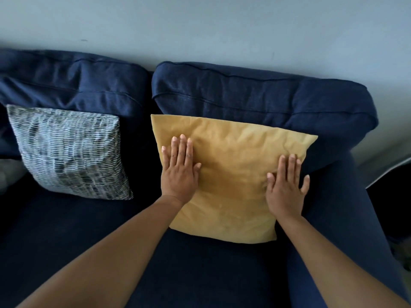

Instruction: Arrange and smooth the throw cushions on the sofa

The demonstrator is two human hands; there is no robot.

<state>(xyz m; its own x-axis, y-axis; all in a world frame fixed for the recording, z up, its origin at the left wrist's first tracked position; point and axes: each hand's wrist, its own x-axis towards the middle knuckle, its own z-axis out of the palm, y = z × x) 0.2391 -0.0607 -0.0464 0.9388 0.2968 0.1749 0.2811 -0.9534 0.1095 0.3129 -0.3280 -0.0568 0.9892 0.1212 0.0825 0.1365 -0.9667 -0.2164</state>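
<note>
Fingers (182,147) flat, both hands, yellow cushion (231,174)

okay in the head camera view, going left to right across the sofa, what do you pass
Patterned grey-and-white cushion → left hand → yellow cushion → right hand → sofa armrest. Both hands lie flat on the yellow cushion.

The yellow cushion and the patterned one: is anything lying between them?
No. In the head view, only a bare strip of dark blue sofa separates the yellow cushion from the patterned cushion; they do not touch.
</note>
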